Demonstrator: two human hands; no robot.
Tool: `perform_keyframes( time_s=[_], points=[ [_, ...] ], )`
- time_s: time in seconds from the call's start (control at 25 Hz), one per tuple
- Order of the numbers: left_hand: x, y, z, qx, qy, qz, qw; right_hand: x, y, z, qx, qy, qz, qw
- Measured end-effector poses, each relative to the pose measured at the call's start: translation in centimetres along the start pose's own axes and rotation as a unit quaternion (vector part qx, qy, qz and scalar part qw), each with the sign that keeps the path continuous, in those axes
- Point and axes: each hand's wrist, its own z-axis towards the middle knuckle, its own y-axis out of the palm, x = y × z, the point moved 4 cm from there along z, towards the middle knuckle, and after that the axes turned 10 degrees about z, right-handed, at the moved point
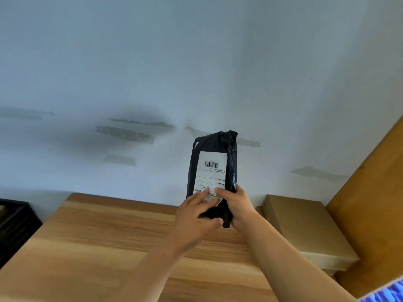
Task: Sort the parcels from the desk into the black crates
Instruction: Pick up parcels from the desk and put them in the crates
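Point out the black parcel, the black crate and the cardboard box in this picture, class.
black parcel [214, 171]: head view, on its white shipping label.
black crate [15, 223]: head view, on its side wall at the left edge.
cardboard box [305, 225]: head view, on its top face.

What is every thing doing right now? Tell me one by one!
black parcel: held upright above the desk, white label facing the camera
left hand: gripping the parcel's bottom
right hand: gripping the parcel's bottom
black crate: at the desk's left edge, contents not visible
cardboard box: closed, lying flat
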Motion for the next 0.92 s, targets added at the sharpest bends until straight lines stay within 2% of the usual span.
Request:
perform_keyframes(
  time_s=[0.12,0.2,0.36,0.52,0.68,0.92],
  points=[
    [-0.7,-3.7,-0.5,0.143,-0.027,-0.037,0.989,-1.0,0.4,-1.1,0.015,0.012,0.028,0.999],
    [-1.5,-6.0,-0.8,0.191,-0.077,-0.038,0.978,-1.6,0.9,-1.8,0.014,0.02,0.049,0.999],
    [-2.6,-7.8,-0.7,0.125,-0.157,-0.048,0.979,-2.1,2.1,-2.9,-0.015,0.024,0.085,0.996],
    [-2.5,-8.0,-1.3,0.081,-0.195,-0.173,0.962,-2.2,3.5,-3.7,-0.052,0.035,0.126,0.99],
    [-2.0,-8.4,-1.5,0.062,-0.17,-0.228,0.957,-2.7,4.4,-4.2,-0.084,0.032,0.136,0.987],
    [-1.0,-9.8,-0.9,0.106,-0.133,-0.257,0.951,-4.6,4.5,-3.7,-0.073,-0.013,0.108,0.991]
  ],
)
